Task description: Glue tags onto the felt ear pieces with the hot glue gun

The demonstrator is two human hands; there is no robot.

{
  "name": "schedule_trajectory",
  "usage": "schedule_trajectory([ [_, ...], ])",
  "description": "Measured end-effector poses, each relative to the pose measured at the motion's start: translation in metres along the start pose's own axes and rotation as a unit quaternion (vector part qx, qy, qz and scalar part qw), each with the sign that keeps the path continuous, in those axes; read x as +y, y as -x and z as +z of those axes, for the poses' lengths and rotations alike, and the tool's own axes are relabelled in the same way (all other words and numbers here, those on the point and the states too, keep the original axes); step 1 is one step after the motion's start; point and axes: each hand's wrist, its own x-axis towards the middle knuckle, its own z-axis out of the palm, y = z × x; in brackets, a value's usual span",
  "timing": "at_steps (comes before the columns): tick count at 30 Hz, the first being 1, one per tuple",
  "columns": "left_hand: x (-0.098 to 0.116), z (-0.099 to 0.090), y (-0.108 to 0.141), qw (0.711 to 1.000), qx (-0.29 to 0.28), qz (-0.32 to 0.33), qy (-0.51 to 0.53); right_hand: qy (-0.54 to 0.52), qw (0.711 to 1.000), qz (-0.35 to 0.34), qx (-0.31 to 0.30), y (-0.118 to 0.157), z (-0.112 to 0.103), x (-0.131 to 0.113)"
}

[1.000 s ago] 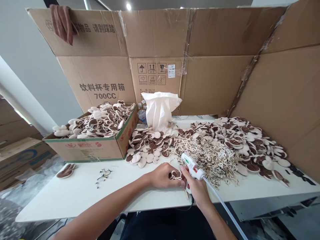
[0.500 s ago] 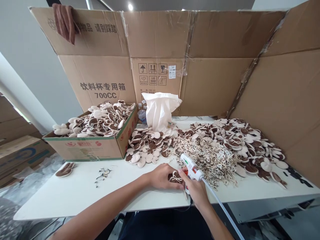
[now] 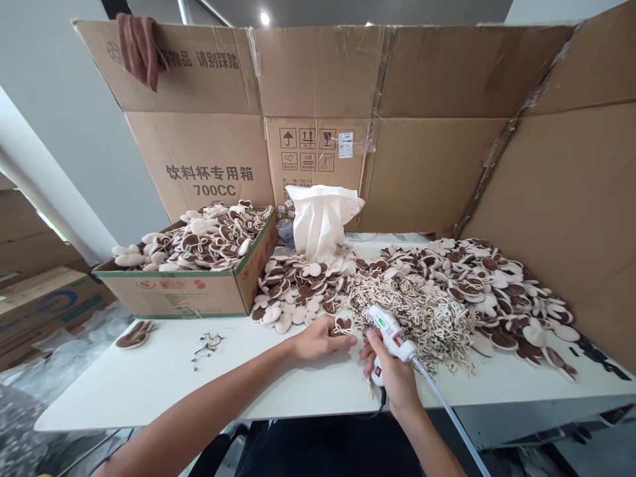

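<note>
My left hand [image 3: 318, 340] is closed on a brown felt piece with a pale cord bow [image 3: 342, 326] across its face. To the right, my right hand [image 3: 397, 383] grips a white hot glue gun [image 3: 386, 324], its nozzle pointing up and left. A long white glue stick [image 3: 450, 401] trails from the gun's back end towards me. A gap separates the two hands. Just beyond them lies a heap of small cord bows [image 3: 412, 308]. Brown and cream felt pieces [image 3: 293, 291] are piled behind my left hand.
A cardboard box [image 3: 183, 298] full of finished-looking bowed pieces stands at left. More felt pieces [image 3: 501, 298] spread along the right. A white plastic bag [image 3: 320, 222] stands at the back before tall cardboard walls [image 3: 427, 172]. One felt piece [image 3: 135, 334] and dark scraps [image 3: 206, 346] lie on the white table [image 3: 163, 391].
My hands have moved apart. The left has drawn away from the glue gun and raised the felt piece, whose bow now shows plainly. The glue gun stays in my right hand.
</note>
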Motion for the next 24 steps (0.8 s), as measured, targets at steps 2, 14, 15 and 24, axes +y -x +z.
schedule_trajectory([
  [2,-0.003,0.000,-0.001,1.000,0.020,-0.011,0.013,-0.005,1.000,0.002,0.000,-0.001,0.000,0.002],
  [14,-0.010,-0.001,-0.007,0.991,0.099,-0.059,0.072,0.013,1.000,-0.006,0.019,-0.001,0.001,0.004],
  [15,-0.009,-0.001,-0.006,0.991,0.097,-0.060,0.071,0.014,1.000,-0.005,0.017,-0.001,0.001,0.003],
  [24,0.002,0.000,-0.004,0.989,0.074,-0.057,0.112,0.001,1.000,0.005,0.003,-0.001,0.000,0.002],
])
